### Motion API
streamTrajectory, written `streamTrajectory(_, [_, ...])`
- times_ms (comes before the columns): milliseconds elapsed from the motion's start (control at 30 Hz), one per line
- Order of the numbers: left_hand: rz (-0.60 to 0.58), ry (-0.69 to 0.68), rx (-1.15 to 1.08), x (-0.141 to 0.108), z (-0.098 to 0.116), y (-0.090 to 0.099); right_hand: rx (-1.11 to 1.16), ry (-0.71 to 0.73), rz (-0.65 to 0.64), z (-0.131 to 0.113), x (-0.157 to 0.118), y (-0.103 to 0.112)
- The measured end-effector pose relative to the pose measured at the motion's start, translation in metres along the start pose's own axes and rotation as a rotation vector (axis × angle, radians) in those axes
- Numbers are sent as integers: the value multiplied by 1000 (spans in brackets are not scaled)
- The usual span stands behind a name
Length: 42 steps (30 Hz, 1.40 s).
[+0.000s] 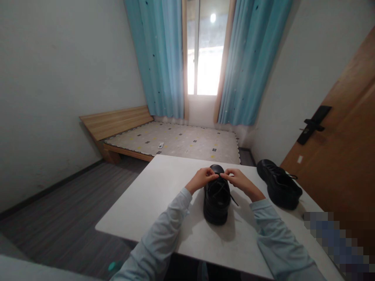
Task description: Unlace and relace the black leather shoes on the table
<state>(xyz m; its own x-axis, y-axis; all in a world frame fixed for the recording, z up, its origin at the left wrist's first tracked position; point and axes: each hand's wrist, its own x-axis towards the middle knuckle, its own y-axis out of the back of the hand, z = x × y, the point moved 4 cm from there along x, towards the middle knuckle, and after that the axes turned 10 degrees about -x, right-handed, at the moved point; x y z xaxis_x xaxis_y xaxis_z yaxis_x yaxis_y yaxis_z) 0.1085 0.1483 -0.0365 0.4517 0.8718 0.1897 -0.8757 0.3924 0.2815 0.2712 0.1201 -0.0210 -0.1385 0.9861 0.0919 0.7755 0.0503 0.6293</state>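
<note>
A black lace-up shoe (pixel 216 212) stands on the white table (pixel 146 199), its heel towards me and its toe pointing away. My left hand (pixel 202 178) is over the front of the shoe from the left, finger and thumb pinched on the shoelace (pixel 218 189). From the right, my right hand (pixel 236 180) pinches the lace close to the same spot, the fingertips of both hands nearly meeting. One loose lace end hangs out on the shoe's right side. The exact grip on the thin lace is small and partly hidden by the fingers.
A second black shoe (pixel 279 185) lies near the table's right edge. Beyond the table is a bed (pixel 181 140) with a small white remote (pixel 161 145) on it. A wooden door (pixel 336 156) is at the right, and blue curtains (pixel 164 58) flank the window.
</note>
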Motion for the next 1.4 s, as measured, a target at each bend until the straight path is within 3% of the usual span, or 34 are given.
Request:
streamTrajectory(167, [16,10,-115,-2,-1,2,227,-89,-69,8,-1,-4])
streamTrajectory(400, [-3,194,-357,-9,-2,5,512,-124,-109,21,0,-5])
streamTrajectory(500, [1,209,-393,-10,-2,5,581,-136,-112,24,1,-5])
streamTrajectory(767, [21,-80,-364,-4,13,1,621,-137,-113,17,-1,-10])
streamTrajectory(900, [-33,-79,-379,-7,19,-4,585,-128,-108,9,-4,-12])
streamTrajectory(1400, [-53,-166,19,0,9,9,587,-92,-148,9,-4,-11])
